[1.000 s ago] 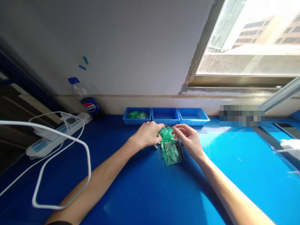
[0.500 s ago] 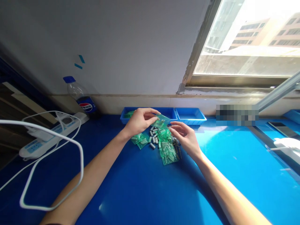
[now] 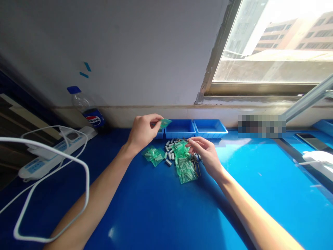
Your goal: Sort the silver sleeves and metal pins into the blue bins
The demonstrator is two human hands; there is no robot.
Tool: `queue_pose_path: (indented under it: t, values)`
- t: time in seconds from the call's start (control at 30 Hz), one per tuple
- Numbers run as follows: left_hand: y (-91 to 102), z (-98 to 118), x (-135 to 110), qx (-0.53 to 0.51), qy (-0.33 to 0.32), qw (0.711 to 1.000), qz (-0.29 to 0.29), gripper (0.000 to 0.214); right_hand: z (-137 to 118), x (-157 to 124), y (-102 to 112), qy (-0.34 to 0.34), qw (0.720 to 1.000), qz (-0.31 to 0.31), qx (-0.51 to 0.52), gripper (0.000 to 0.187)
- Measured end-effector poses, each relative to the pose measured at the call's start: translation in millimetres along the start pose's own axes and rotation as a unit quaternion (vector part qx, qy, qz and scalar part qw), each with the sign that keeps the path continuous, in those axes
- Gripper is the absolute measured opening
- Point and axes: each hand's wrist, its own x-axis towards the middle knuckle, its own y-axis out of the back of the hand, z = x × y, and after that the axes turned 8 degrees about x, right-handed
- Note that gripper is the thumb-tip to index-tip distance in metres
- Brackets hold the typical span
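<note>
My left hand [image 3: 146, 131] is closed in a pinch on a small green plastic bag [image 3: 164, 122], raised in front of the left end of the blue divided tray [image 3: 180, 134]. My right hand [image 3: 205, 151] hovers at the right side of a pile, thumb and fingers drawn together; what they hold, if anything, I cannot make out. Under its fingertips lie green plastic bags [image 3: 186, 170] with small parts inside. Loose grey cylinders [image 3: 168, 162] lie left of them, and thin screw-like pieces [image 3: 197, 166] to the right. More filled green bags [image 3: 155, 156] lie farther left.
A cola bottle [image 3: 93, 118] and a white power strip [image 3: 39, 163] stand at the left. A white cable [image 3: 87, 180] loops over my left forearm in view. At the right are a phone [image 3: 313, 141] and a white device [image 3: 321, 159].
My left hand has moved left with the green bag, from above the pile toward the tray's left end. My right hand's fingers have drawn closer together near the pile.
</note>
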Motion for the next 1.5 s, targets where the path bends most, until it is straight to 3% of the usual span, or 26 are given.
queue_pose_path:
  t: [0.07, 0.13, 0.3, 0.4, 0.5, 0.6, 0.77, 0.9, 1.0, 1.07, 1.23, 1.5]
  values:
    - [5.6, -7, 2, 0.128, 0.004, 0.992, 0.0, 0.026, -1, 0, 0, 0.001, 1.0, -0.002, 0.004, 0.046]
    - [6.1, -10, 3, 0.19, -0.008, 0.98, -0.058, 0.03, -1, 0, 1, -0.001, 1.0, -0.007, 0.01, 0.045]
    - [4.2, -1, -2, 0.172, -0.108, 0.961, -0.185, 0.021, 1, 0, 2, -0.006, 1.0, -0.014, 0.023, 0.042]
    - [9.5, 7, -9, 0.21, -0.084, 0.927, -0.298, 0.027, 1, 0, 2, -0.005, 0.999, -0.017, 0.039, 0.038]
    - [12.4, 9, -16, 0.278, -0.022, 0.866, -0.416, 0.062, 2, 0, 2, -0.007, 0.998, -0.023, 0.054, 0.035]
    - [9.3, 7, -18, 0.298, 0.017, 0.834, -0.463, 0.078, 2, 0, 3, -0.011, 0.998, -0.025, 0.056, 0.034]
    - [4.2, 5, -15, 0.269, 0.001, 0.863, -0.427, 0.064, 2, 0, 4, -0.019, 0.998, -0.028, 0.05, 0.035]
    - [5.1, 6, -12, 0.213, -0.034, 0.912, -0.35, 0.058, 2, 0, 4, -0.01, 0.999, -0.025, 0.035, 0.037]
    - [4.6, 12, -9, 0.091, -0.066, 0.96, -0.256, 0.049, 1, -1, 1, 0.006, 1.0, -0.024, 0.001, 0.041]
    - [2.5, 16, -8, -0.024, -0.059, 0.975, -0.212, 0.046, 0, -2, -2, 0.006, 0.999, -0.035, -0.013, 0.044]
    - [-7.7, 20, -10, -0.214, -0.006, 0.944, -0.25, 0.059, -3, -5, -5, -0.004, 0.998, -0.066, 0.019, 0.046]
    - [-12.6, 21, -9, -0.23, -0.012, 0.944, -0.238, 0.039, -1, -4, -1, 0.001, 0.997, -0.074, 0.026, 0.043]
